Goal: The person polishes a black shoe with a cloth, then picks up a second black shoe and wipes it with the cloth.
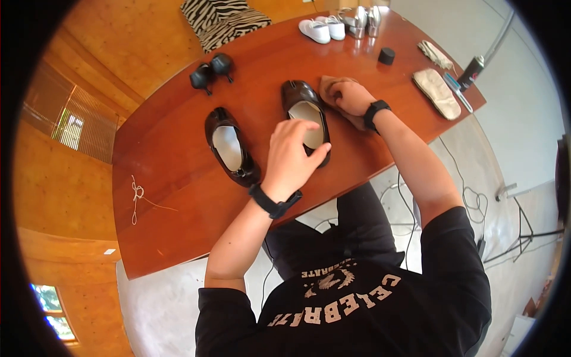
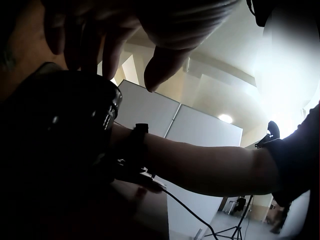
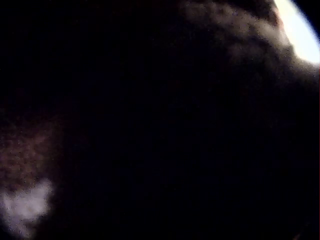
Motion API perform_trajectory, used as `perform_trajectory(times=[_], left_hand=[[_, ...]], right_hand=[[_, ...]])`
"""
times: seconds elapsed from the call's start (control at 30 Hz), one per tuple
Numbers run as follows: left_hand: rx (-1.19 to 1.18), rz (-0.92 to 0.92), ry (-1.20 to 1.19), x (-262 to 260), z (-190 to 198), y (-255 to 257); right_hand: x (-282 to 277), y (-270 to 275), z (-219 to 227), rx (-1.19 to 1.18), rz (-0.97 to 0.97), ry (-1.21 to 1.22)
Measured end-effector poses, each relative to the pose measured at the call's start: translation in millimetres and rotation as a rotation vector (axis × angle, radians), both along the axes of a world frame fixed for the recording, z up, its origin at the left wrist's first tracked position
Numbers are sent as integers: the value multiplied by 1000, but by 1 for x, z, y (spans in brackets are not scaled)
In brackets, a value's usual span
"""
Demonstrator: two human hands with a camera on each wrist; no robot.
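Two dark brown flat shoes with pale insoles lie on the table, the left shoe (image 1: 229, 146) apart from the right shoe (image 1: 302, 94). My left hand (image 1: 291, 152) hovers over the right shoe's opening, thumb spread from the fingers, and hides part of it. In the left wrist view, the left hand's fingers (image 2: 112, 52) reach down beside a dark, glossy shoe. Right of that shoe, my right hand (image 1: 352, 98) grips a brown cloth (image 1: 331, 89) with curled fingers against the table. The right wrist view is almost black, with blurred fabric at its edges.
Black heeled shoes (image 1: 212, 71), white sneakers (image 1: 322, 30) and silver shoes (image 1: 358, 24) stand along the far side. A black round lid (image 1: 386, 56), a beige pad (image 1: 437, 94), a blue-handled brush (image 1: 457, 92) and a spray can (image 1: 472, 72) are at right. String (image 1: 137, 193) lies at left.
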State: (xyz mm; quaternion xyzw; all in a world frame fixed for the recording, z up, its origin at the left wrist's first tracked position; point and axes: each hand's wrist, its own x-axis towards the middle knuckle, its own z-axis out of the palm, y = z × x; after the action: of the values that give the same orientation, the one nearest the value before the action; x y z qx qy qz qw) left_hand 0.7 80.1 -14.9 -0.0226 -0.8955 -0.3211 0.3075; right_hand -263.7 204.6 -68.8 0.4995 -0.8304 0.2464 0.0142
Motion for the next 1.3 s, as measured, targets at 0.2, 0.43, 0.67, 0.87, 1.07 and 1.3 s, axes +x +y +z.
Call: perform_trajectory(times=[0.2,0.43,0.67,0.87,1.07,1.3], left_hand=[[-32,-71,-158,-8,-16,-9],[-35,-66,-114,-15,-20,-7],[-7,-73,-129,-17,-24,-8],[-2,-72,-153,-18,-22,-7],[8,-84,-144,-18,-21,-8],[394,-1,38,28,35,-9]], right_hand=[[-13,-40,21,-414,35,-726],[4,-79,16,-287,420,-115],[-4,-69,16,-166,360,-154],[4,-63,30,-128,424,-203],[-6,-77,16,-167,323,-25],[-9,-82,12,-181,427,141]])
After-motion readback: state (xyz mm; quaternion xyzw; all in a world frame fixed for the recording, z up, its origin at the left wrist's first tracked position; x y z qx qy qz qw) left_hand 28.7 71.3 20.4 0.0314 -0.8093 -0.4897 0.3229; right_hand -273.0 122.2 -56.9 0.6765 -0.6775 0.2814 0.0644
